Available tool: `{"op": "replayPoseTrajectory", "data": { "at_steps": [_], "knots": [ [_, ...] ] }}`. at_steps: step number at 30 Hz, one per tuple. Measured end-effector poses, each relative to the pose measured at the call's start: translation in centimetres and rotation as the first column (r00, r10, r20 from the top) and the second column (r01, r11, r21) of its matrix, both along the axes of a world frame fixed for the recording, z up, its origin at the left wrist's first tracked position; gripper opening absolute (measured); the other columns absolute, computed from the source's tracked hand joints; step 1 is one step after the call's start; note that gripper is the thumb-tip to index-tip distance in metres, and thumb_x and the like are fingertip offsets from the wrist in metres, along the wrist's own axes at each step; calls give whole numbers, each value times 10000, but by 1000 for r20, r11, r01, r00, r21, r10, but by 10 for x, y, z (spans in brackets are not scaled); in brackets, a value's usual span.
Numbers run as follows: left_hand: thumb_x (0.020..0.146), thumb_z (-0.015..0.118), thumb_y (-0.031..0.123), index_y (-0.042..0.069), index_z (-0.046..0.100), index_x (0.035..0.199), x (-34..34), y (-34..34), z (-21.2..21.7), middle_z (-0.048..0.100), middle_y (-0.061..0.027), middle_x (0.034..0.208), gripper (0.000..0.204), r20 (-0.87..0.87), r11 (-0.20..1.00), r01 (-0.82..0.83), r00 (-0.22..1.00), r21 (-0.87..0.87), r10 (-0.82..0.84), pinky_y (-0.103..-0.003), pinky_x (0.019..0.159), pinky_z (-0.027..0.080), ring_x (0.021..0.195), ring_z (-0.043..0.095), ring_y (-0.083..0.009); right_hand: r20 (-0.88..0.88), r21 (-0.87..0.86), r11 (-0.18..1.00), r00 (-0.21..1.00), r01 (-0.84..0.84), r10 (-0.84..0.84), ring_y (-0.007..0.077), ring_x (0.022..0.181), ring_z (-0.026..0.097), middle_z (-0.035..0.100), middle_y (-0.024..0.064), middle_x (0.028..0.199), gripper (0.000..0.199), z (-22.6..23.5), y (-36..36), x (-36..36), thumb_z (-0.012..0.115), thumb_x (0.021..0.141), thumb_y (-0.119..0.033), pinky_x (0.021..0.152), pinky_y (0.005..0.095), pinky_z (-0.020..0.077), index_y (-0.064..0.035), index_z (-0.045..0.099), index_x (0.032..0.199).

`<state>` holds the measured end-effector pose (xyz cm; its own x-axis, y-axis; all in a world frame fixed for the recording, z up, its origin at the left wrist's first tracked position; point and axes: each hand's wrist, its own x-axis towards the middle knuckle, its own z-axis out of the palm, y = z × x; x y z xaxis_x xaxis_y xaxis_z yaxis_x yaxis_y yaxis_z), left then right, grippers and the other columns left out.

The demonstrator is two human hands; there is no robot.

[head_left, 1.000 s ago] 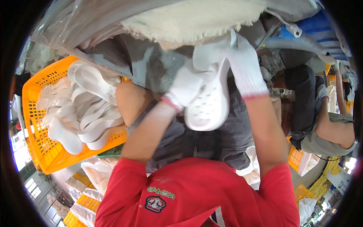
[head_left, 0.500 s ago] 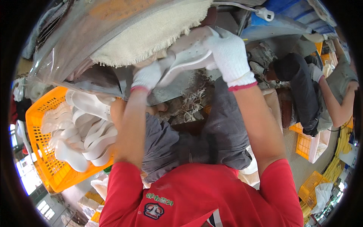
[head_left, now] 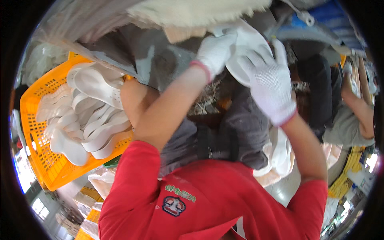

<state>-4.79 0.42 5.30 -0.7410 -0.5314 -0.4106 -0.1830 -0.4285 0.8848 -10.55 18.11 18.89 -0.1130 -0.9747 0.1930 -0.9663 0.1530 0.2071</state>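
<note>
A white shoe sole (head_left: 256, 38) is held up in front of me, below the fringed cloth edge, and tilts toward the right. My left hand (head_left: 218, 52), in a white knit glove, is closed on its left edge. My right hand (head_left: 272, 86), gloved the same way, lies over the sole's lower right part with its fingers stretched out and spread. That hand hides part of the sole. At my left, several similar white soles (head_left: 94, 84) are heaped in an orange plastic basket (head_left: 60, 178); some have small holes.
Fringed cream cloth (head_left: 192, 14) hangs over a grey machine-like surface (head_left: 148, 60) ahead. Pale scraps (head_left: 208, 96) lie beneath, between my knees. More white soles (head_left: 282, 154) sit beside my right knee. Another person's forearm (head_left: 358, 108) and dark-trousered leg are at the right.
Both hands have shifted right with the sole, which has turned from nearly level to a steeper tilt. My right hand has come lower, its fingers now spread over the sole.
</note>
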Motion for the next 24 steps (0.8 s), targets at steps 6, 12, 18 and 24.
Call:
{"op": "replayPoseTrajectory", "data": {
  "at_steps": [6, 12, 18, 24],
  "knots": [
    [973, 447, 904, 108, 601, 1500, 68, 4, 10, 687, -172, 1399, 967, -374, 616, 78, 851, 784, 368, -579, 1012, 582, 1211, 677, -413, 505, -135, 990, 856, -45, 108, 333, 913, 767, 783, 117, 1198, 542, -30, 2, 80, 752, 840, -94, 789, 448, 610, -68, 718, 1379],
    [1139, 408, 487, 93, 631, 1389, 46, -32, -1, 717, -159, 1252, 518, -260, 641, -298, 734, 707, 628, -466, 1024, 573, 1148, 694, -347, 389, -204, 968, 919, 146, -56, 337, 741, 741, 756, 103, 946, 415, -40, -57, 68, 706, 892, -120, 653, 473, 589, -114, 742, 1305],
    [1157, 408, 511, 59, 632, 1361, 50, -15, -15, 733, -161, 1241, 544, -363, 821, -228, 811, 524, 458, -423, 1074, 546, 1149, 712, -311, 357, -311, 935, 933, 170, -51, 289, 718, 733, 736, 93, 850, 324, -63, -53, 59, 800, 882, -202, 641, 387, 579, -117, 768, 1193],
    [1139, 346, 662, 79, 605, 1439, 43, 12, -30, 742, -171, 1310, 705, -336, 881, -414, 816, 229, 471, -409, 1156, 495, 1205, 719, -300, 320, -183, 983, 945, -5, 64, 328, 795, 756, 755, 159, 864, 239, -43, -110, 45, 791, 931, -336, 743, 421, 609, -143, 796, 1071]
  ]
}}
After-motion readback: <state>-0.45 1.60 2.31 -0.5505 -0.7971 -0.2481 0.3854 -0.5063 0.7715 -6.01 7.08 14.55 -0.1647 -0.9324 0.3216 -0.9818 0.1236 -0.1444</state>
